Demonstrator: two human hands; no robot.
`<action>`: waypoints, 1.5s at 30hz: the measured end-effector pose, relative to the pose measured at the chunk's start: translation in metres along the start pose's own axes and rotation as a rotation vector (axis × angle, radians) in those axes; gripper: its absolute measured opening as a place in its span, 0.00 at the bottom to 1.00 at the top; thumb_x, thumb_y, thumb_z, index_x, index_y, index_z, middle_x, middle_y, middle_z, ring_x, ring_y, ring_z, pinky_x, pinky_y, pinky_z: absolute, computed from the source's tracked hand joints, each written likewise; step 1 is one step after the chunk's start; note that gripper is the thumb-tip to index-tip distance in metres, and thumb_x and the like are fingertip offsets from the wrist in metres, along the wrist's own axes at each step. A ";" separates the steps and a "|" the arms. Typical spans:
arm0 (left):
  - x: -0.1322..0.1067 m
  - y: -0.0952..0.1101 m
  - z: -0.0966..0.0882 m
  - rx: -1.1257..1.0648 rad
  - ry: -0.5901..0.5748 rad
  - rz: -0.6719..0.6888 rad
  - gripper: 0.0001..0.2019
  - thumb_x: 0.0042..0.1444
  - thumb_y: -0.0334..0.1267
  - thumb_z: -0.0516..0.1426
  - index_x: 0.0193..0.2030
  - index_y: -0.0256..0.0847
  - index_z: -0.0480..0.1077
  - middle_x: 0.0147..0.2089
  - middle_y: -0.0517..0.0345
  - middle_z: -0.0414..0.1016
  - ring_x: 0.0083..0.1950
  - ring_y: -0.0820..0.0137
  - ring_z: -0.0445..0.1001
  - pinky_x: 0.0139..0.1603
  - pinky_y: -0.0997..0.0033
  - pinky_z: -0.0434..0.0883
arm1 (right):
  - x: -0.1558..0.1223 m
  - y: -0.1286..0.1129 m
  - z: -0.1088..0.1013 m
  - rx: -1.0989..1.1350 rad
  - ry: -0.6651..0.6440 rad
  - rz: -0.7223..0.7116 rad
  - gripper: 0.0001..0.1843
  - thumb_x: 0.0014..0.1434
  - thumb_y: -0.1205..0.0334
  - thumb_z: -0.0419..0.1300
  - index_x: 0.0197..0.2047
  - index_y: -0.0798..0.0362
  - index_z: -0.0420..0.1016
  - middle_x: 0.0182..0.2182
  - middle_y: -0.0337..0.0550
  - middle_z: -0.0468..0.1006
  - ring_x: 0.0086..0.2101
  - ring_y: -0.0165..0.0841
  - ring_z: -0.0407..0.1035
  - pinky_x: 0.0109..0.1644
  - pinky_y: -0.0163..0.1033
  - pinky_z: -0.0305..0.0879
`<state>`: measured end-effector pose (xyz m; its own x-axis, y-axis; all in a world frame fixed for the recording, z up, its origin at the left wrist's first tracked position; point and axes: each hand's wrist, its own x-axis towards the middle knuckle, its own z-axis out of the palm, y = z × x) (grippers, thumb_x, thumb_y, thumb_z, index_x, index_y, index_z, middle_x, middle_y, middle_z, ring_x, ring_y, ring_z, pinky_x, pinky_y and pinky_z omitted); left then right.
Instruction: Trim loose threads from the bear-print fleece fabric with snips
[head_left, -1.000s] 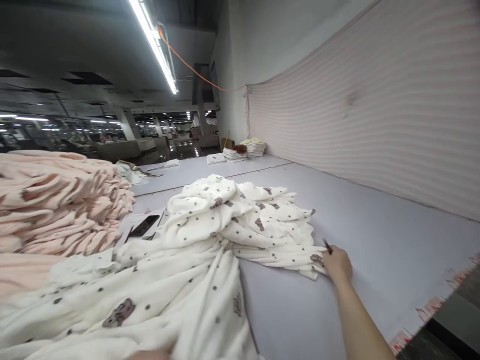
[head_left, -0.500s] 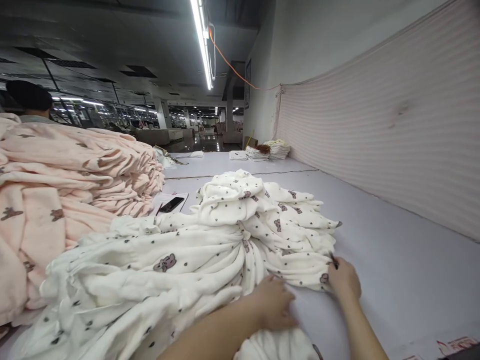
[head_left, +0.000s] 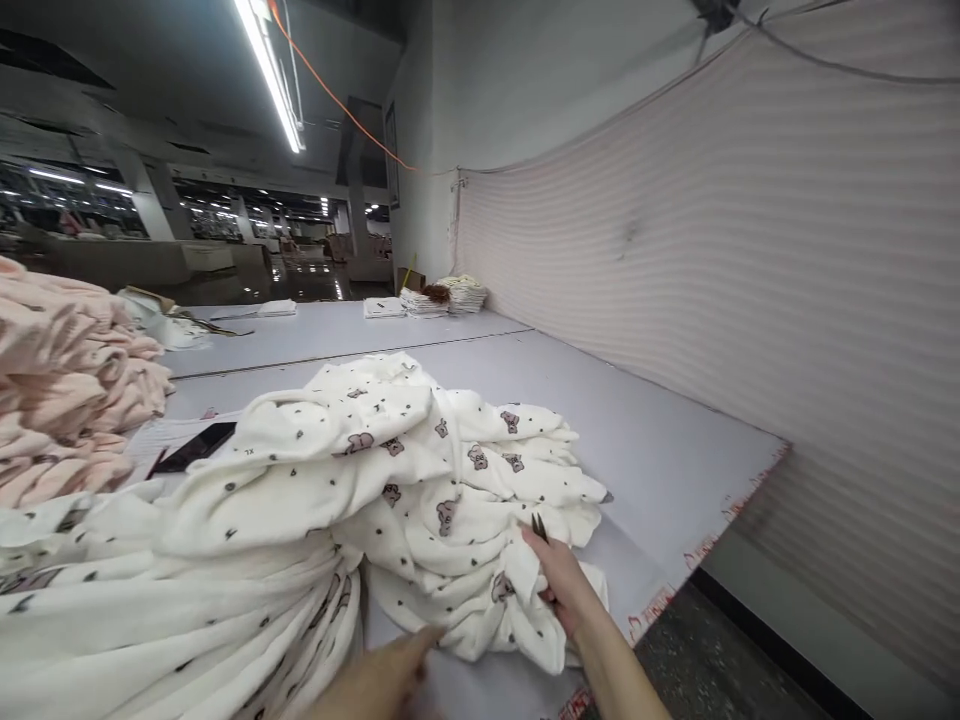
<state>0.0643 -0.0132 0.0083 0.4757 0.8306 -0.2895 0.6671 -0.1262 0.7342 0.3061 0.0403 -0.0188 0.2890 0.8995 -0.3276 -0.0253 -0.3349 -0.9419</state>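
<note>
Grips a bunched edge of the white cloth (head_left: 442, 470) in the right hand (head_left: 564, 582), fingers closed, thumb along the upper side. Has a dark tool (head_left: 538, 527) in the same hand, tips poking up past the thumb. Gathers the cloth in creases just left of the right fingers, with a loose flap spread just below, toward the near edge of the table (head_left: 637, 530).

Sets the left hand (head_left: 401, 665) low in the view, fingertips at the lower edge of the cloth, left of the right hand and well apart from it. Cannot tell the state of the left fingers, too blurred, nor any contact with the cloth there.

Stretches from the right fingers leftward and away over the table, heaped highest near the middle, then runs in long folds to the lower left, beside the left arm. Bears small dark dots and mauve animal figures.

To the left, just beside the cloth: a phone (head_left: 199, 447) on paper (head_left: 161, 435). Farther left, a heap of pink cloth (head_left: 67, 390). At the far end of the table, low stacks (head_left: 461, 295); along the wall, a striped sheet (head_left: 675, 250).
</note>
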 end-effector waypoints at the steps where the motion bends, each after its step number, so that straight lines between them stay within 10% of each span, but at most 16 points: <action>1: 0.011 0.009 0.008 -0.019 -0.003 0.074 0.37 0.47 0.36 0.63 0.64 0.48 0.56 0.51 0.54 0.72 0.47 0.64 0.72 0.48 0.66 0.70 | -0.008 0.003 0.004 0.006 -0.001 -0.010 0.18 0.55 0.47 0.57 0.32 0.56 0.72 0.14 0.34 0.67 0.13 0.26 0.59 0.14 0.30 0.52; 6: 0.060 0.037 0.037 -0.056 0.145 0.288 0.13 0.54 0.33 0.50 0.42 0.39 0.73 0.43 0.51 0.75 0.45 0.63 0.71 0.46 0.67 0.67 | -0.037 0.008 -0.003 -0.087 0.083 -0.154 0.19 0.56 0.46 0.55 0.30 0.54 0.74 0.21 0.40 0.74 0.26 0.35 0.71 0.30 0.37 0.67; 10: 0.066 0.035 0.024 -0.047 0.106 0.301 0.13 0.59 0.36 0.47 0.34 0.40 0.73 0.35 0.55 0.75 0.38 0.65 0.72 0.39 0.70 0.67 | -0.069 0.002 -0.030 -0.220 0.200 -0.310 0.17 0.52 0.49 0.61 0.40 0.51 0.77 0.41 0.47 0.77 0.47 0.45 0.67 0.52 0.46 0.61; 14: 0.058 0.041 0.008 -0.004 0.073 0.339 0.14 0.59 0.38 0.48 0.27 0.41 0.70 0.30 0.60 0.72 0.35 0.67 0.70 0.34 0.73 0.65 | -0.107 -0.006 -0.037 -0.349 -0.056 -0.486 0.25 0.54 0.62 0.58 0.56 0.40 0.70 0.60 0.40 0.64 0.57 0.39 0.59 0.59 0.41 0.55; 19: 0.042 0.051 0.009 0.037 0.208 0.327 0.10 0.60 0.39 0.48 0.33 0.42 0.67 0.35 0.58 0.69 0.37 0.66 0.69 0.38 0.69 0.65 | -0.109 -0.004 -0.020 -0.077 -0.007 -0.354 0.04 0.48 0.64 0.59 0.28 0.51 0.76 0.27 0.38 0.74 0.32 0.34 0.67 0.40 0.36 0.62; 25: -0.003 0.049 0.044 -0.060 0.224 0.301 0.11 0.51 0.42 0.57 0.38 0.44 0.59 0.34 0.59 0.69 0.35 0.66 0.70 0.34 0.71 0.67 | -0.103 0.022 -0.005 0.178 0.019 -0.119 0.12 0.55 0.52 0.51 0.26 0.50 0.60 0.11 0.23 0.50 0.12 0.22 0.39 0.15 0.29 0.43; 29: -0.005 0.048 0.062 -0.188 0.284 0.273 0.09 0.50 0.32 0.54 0.38 0.43 0.58 0.36 0.59 0.67 0.37 0.66 0.69 0.41 0.68 0.68 | -0.110 0.031 -0.005 0.228 0.069 -0.105 0.14 0.55 0.48 0.51 0.26 0.48 0.57 0.11 0.22 0.48 0.12 0.22 0.37 0.14 0.29 0.41; 32: 0.003 0.045 0.059 -0.274 0.297 0.269 0.03 0.53 0.31 0.48 0.34 0.44 0.57 0.31 0.62 0.64 0.32 0.69 0.67 0.34 0.72 0.67 | -0.117 0.027 -0.017 0.194 0.177 -0.174 0.15 0.54 0.47 0.55 0.31 0.51 0.65 0.14 0.29 0.62 0.14 0.26 0.54 0.17 0.30 0.52; 34: 0.007 0.045 0.055 -0.253 0.333 0.294 0.04 0.52 0.31 0.49 0.33 0.44 0.58 0.30 0.64 0.62 0.31 0.70 0.65 0.33 0.73 0.65 | -0.126 0.024 -0.024 0.098 0.225 -0.295 0.14 0.52 0.52 0.59 0.39 0.51 0.72 0.32 0.43 0.77 0.32 0.36 0.71 0.30 0.34 0.65; 37: 0.007 0.047 0.051 -0.220 0.355 0.355 0.08 0.48 0.27 0.49 0.34 0.44 0.59 0.30 0.65 0.63 0.31 0.71 0.66 0.34 0.73 0.65 | -0.142 0.020 -0.023 -0.239 0.195 -0.603 0.24 0.50 0.64 0.58 0.52 0.44 0.71 0.58 0.43 0.66 0.54 0.43 0.64 0.48 0.39 0.65; 40: 0.004 0.050 0.054 -0.157 0.356 0.394 0.10 0.47 0.26 0.48 0.35 0.44 0.58 0.31 0.63 0.65 0.33 0.70 0.67 0.35 0.72 0.66 | -0.147 0.018 -0.013 -0.488 0.101 -0.701 0.19 0.51 0.69 0.54 0.45 0.44 0.74 0.48 0.43 0.74 0.42 0.39 0.72 0.42 0.38 0.66; 45: -0.005 0.044 0.061 0.116 0.248 0.197 0.07 0.48 0.30 0.51 0.33 0.44 0.57 0.30 0.61 0.69 0.31 0.66 0.69 0.32 0.70 0.63 | -0.132 0.024 -0.011 -0.290 0.157 -0.531 0.11 0.63 0.55 0.51 0.34 0.51 0.68 0.28 0.39 0.74 0.31 0.34 0.70 0.35 0.34 0.65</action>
<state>0.1263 -0.0558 0.0047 0.4574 0.8891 0.0195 0.6439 -0.3462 0.6824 0.2778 -0.0900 0.0023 0.3284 0.9197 0.2150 0.4144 0.0643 -0.9078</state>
